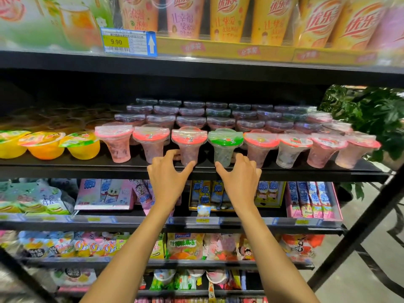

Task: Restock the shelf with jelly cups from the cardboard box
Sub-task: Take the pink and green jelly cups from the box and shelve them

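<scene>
Nearest, at mid-frame, my left hand (169,173) grasps a red-lidded cup (189,145) of pink jelly, my right hand (239,176) a green-lidded cup (225,147). Upper-left price tag (127,41) reads 9.90.

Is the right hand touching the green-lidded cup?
Cannot tell. In the head view the right hand has its thumb overlapping the base of the green-lidded cup, but neither contact nor a gap shows plainly.

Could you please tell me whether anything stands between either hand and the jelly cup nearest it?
Nothing visible does. The left hand is right at the base of the red-lidded cup, the right hand at the base of the green-lidded cup.
</scene>
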